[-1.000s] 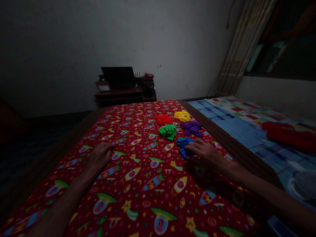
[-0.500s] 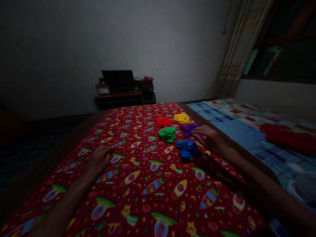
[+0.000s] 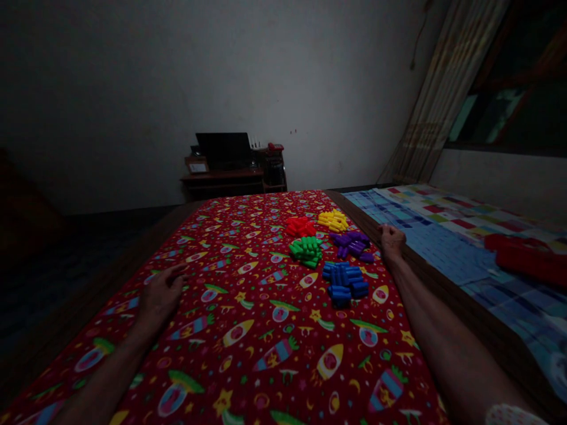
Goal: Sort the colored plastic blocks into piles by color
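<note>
My right hand (image 3: 393, 242) lies at the right edge of the red printed cloth (image 3: 248, 366), its fingers curled into a loose fist with no object showing in them. Just left of it is a pile of purple tube-shaped pieces (image 3: 349, 243). Nearer me sits a pile of blue pieces (image 3: 343, 282). Green pieces (image 3: 306, 251), red pieces (image 3: 300, 226) and yellow pieces (image 3: 333, 221) form separate heaps farther left and back. My left hand (image 3: 162, 292) hovers over or rests on the cloth's left side, fingers apart and slightly bent, holding nothing.
Brown margins border the cloth on both sides. To the right is a bed surface with blue checked and patchwork covers (image 3: 420, 221) and a red cloth item (image 3: 527, 257). A small desk (image 3: 225, 177) with a dark screen (image 3: 224, 150) stands against the far wall.
My right hand has left the purple pile and moved right to the cloth's edge, its fingers now curled. My left hand has shifted slightly left. The camera view has tilted a little.
</note>
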Demonstrator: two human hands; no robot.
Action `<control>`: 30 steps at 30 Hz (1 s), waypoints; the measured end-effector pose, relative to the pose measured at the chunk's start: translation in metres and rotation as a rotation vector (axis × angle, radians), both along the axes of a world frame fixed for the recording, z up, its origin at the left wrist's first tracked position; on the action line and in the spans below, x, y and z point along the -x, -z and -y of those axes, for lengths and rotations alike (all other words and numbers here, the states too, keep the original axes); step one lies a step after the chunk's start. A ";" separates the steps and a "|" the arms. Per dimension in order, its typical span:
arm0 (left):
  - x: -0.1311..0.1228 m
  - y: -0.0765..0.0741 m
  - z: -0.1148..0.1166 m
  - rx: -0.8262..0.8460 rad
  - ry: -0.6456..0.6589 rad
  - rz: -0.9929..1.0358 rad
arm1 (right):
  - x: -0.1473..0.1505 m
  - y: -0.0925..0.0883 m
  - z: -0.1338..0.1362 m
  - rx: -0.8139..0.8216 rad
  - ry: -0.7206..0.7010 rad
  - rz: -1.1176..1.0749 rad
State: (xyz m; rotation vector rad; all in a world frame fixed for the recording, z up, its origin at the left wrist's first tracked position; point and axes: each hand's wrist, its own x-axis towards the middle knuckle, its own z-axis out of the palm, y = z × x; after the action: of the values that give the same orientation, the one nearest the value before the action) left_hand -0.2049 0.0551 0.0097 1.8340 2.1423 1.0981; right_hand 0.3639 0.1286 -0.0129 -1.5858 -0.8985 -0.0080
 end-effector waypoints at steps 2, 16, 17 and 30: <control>0.004 -0.003 0.002 0.038 -0.125 0.222 | 0.000 0.003 0.001 0.019 -0.017 0.059; 0.009 -0.001 -0.004 -0.158 -0.299 1.038 | 0.003 0.002 0.006 0.100 -0.039 0.172; 0.008 -0.001 -0.004 -0.160 -0.298 1.032 | 0.002 0.002 0.005 0.101 -0.039 0.176; 0.013 0.004 -0.005 -0.162 -0.280 1.013 | 0.002 0.001 0.010 0.120 -0.072 0.162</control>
State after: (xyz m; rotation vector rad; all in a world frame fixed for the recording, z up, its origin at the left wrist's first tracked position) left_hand -0.2179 0.0599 0.0053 0.6827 1.6862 1.7733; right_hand 0.3616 0.1187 -0.0141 -1.6812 -1.0994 -0.0331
